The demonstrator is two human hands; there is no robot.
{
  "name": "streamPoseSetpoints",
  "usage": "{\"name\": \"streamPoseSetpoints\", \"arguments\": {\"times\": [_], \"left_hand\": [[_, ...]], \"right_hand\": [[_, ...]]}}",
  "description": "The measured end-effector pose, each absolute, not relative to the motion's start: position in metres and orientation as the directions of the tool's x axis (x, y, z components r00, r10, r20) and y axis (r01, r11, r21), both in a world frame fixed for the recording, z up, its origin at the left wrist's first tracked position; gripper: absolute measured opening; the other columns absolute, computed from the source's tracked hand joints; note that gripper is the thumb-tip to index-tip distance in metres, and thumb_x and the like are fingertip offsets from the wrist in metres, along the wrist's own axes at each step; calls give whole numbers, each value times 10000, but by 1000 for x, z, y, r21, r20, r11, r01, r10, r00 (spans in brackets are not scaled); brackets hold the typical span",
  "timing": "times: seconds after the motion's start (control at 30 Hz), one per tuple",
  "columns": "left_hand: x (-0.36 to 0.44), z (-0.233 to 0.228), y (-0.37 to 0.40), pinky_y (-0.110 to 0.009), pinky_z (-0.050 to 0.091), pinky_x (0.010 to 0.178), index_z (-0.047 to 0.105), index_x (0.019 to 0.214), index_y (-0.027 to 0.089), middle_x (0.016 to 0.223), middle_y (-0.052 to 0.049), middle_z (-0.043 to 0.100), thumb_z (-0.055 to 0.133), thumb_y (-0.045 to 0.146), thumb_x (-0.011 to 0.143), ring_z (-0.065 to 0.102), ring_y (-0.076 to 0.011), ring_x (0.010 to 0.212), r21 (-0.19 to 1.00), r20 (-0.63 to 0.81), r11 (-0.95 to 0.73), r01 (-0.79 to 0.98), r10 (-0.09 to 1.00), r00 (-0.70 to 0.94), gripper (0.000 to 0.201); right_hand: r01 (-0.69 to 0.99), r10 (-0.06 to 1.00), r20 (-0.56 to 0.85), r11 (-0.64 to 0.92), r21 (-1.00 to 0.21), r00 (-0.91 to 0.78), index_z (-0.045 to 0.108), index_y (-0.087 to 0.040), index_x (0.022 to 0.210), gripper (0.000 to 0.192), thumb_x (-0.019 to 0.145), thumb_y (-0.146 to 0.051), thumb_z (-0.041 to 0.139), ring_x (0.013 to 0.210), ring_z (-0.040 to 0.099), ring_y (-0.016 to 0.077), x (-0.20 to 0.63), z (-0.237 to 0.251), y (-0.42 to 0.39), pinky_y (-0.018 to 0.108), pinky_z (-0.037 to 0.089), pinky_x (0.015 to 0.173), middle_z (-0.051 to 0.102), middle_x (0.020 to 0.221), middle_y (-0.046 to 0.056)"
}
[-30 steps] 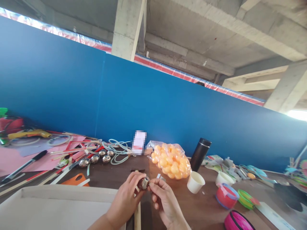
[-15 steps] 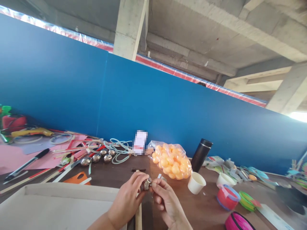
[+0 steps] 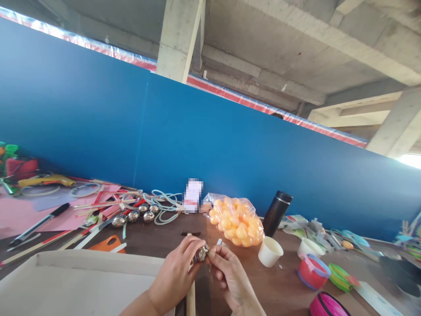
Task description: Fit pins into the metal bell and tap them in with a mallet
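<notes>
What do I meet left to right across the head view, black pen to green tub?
black pen → orange piece with a hole → left hand → shiny metal ball → right hand → nearer white cup → red tub → green tub

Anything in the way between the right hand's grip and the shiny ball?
Nothing visible: the grip of the right hand is close beside the shiny ball, which the left hand holds from the other side.
</notes>
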State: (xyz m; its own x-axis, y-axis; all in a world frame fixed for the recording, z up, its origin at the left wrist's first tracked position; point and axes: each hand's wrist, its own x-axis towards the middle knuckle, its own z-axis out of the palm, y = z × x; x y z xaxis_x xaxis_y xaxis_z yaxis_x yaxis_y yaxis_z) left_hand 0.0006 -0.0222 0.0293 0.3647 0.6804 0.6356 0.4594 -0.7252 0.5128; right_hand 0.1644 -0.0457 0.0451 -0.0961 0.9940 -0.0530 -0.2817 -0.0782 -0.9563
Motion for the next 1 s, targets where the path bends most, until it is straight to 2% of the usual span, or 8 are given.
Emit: {"name": "streamPoseSetpoints", "arguments": {"times": [0.37,0.53,1.0], "left_hand": [[-2,29,-21,-288,501,788,488,1128,248,1090,-64,578,512,194,808,605,-191,956,401,663,-736,545,644,382,326],[-1,32,-22,-295,489,830,483,1121,253,1094,-53,569,506,163,802,587,-187,993,417,653,-738,531,649,390,332],[1,31,-23,-308,491,840,505,1105,262,1071,-58,567,511,117,766,587,-193,982,497,655,-731,467,669,350,369]], "right_hand": [[-265,997,-51,-64,-962,-55,529,-137,698,259,728,-321,709,407,314,1,163,44,-46,109,166,323,570,653,-12],[-286,999,-34,-42,-957,-32,537,-133,689,252,722,-310,713,416,341,7,160,44,-47,108,228,334,555,639,-21],[-387,996,-49,-73,-919,-70,539,-126,660,270,714,-312,727,428,330,10,160,42,-46,111,235,347,509,591,-31]]}}
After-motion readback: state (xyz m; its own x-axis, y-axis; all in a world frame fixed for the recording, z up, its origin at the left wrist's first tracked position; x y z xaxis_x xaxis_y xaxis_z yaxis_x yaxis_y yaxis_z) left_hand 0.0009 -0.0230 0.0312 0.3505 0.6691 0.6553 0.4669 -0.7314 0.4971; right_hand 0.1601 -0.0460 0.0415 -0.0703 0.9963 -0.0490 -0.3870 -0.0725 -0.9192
